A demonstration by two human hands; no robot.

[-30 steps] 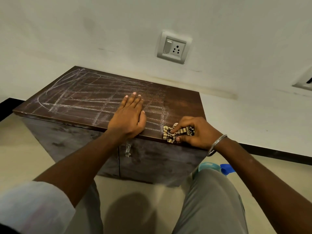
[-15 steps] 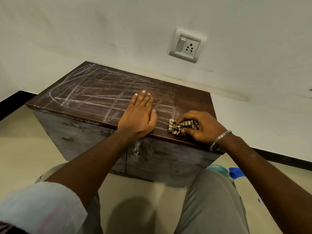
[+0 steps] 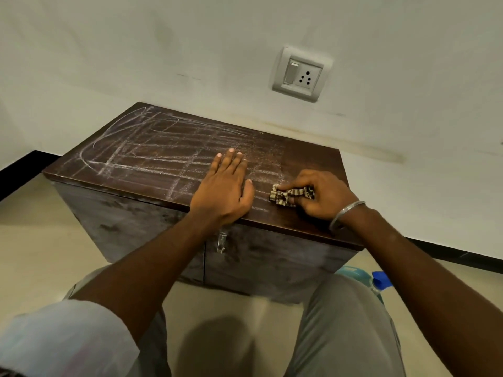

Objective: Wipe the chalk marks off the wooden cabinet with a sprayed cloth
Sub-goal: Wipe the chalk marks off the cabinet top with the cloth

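One cabinet point(image 3: 307, 161), one cloth point(image 3: 288, 196), two hands point(image 3: 223, 190) point(image 3: 325, 195), one socket point(image 3: 300, 74).

Dim, soft indoor light; wide-angle edge warping.

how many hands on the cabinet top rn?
2. The left hand lies flat on the cabinet top near the front edge, over chalk marks. The right hand is just to its right, gripping the cloth against the wood.

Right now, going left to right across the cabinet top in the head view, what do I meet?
Chalk marks → left hand flat on the cabinet → checked cloth → right hand gripping it → metal bracelet.
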